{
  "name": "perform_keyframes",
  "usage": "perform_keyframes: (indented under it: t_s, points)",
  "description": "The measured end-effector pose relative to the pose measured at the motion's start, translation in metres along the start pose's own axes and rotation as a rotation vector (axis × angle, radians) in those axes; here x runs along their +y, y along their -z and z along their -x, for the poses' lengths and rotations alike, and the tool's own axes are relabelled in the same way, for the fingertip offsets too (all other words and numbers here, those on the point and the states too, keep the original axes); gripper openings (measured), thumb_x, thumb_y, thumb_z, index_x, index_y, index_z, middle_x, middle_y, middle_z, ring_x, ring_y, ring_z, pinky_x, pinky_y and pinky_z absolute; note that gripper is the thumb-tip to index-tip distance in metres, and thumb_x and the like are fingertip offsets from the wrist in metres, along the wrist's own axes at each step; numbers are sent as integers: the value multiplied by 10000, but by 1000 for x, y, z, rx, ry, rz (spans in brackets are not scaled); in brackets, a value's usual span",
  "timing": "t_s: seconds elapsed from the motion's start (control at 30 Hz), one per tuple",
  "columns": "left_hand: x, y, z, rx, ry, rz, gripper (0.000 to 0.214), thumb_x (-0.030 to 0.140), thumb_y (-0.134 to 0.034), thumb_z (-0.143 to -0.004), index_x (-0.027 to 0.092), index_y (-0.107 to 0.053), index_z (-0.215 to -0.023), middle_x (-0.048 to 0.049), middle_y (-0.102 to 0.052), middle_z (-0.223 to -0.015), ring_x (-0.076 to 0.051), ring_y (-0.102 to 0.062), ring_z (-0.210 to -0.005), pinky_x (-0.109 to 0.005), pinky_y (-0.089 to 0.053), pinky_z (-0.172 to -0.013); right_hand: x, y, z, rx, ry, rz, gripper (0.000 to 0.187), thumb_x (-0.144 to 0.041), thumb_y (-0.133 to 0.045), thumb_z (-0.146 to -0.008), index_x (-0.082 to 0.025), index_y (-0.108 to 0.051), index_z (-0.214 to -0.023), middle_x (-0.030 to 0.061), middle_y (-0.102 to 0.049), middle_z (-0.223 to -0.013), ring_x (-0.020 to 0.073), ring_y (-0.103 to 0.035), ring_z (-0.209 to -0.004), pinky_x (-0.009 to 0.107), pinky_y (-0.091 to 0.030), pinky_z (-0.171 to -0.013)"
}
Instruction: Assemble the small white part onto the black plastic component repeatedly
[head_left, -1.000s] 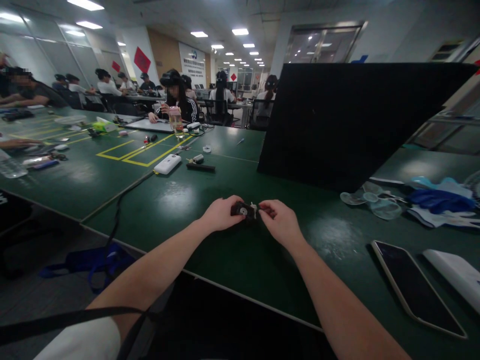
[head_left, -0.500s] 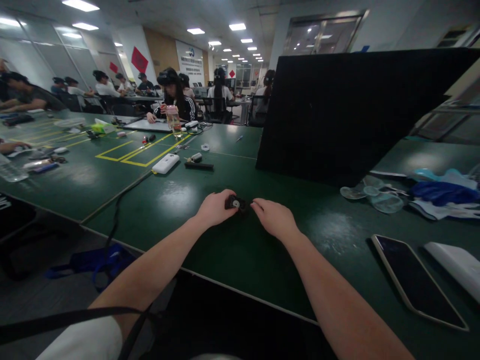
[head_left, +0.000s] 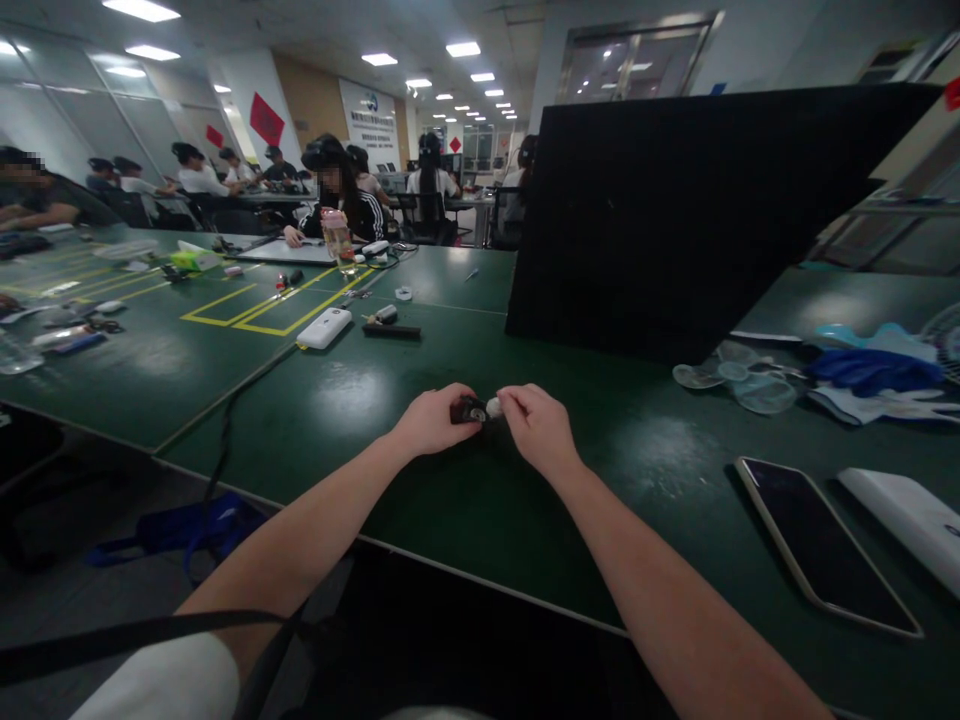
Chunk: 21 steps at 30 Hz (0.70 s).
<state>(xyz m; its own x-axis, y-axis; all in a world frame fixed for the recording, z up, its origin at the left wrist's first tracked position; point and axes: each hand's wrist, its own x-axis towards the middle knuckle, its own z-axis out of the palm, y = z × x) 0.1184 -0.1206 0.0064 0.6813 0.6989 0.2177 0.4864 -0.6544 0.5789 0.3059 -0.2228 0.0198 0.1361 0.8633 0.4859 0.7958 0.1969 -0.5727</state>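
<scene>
Head view: small black part (head_left: 466, 410) mostly covered by the fingers, its make unclear; it sits low over the green table (head_left: 360, 400), near the front edge. Left hand (head_left: 431, 420) is closed around it. Right hand (head_left: 536, 428) pinches a tiny white piece (head_left: 493, 407) against the part's end. Pink-lidded bottle (head_left: 337, 240) far back holds pale liquid. Smartphone (head_left: 821, 545) lies face up at right.

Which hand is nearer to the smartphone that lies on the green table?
The right hand. It is nearer to the smartphone, which lies off to its right, closer to the table edge. The left hand is beyond it, holding the small black part.
</scene>
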Motion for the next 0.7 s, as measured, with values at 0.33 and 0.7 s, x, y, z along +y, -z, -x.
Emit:
perform_keyframes:
  t_s: [0.33, 0.7]
  points:
    - [-5, -2, -2, 13, 40, 92, 458, 439, -740, -748, 267, -632, -1159, -31, -739, -993, -210, -711, -867, -347, -564, -784, 3, 5, 3, -145, 5, 63, 264, -352, -477, -998, -235, -713, -988, 30, -694, -900, 168, -621, -749, 303, -479, -637]
    - [0, 2, -1, -46, 35, 137, 470, 384, -748, -752, 279, -625, -1193, -26, -743, -1039, -214, -715, -945, -367, -571, -861, 0, 7, 4, -216, -163, 149, 438, -535, -493, -957, -206, -670, -729, 15, -640, -649, 147, -558, -561, 278, -382, -523]
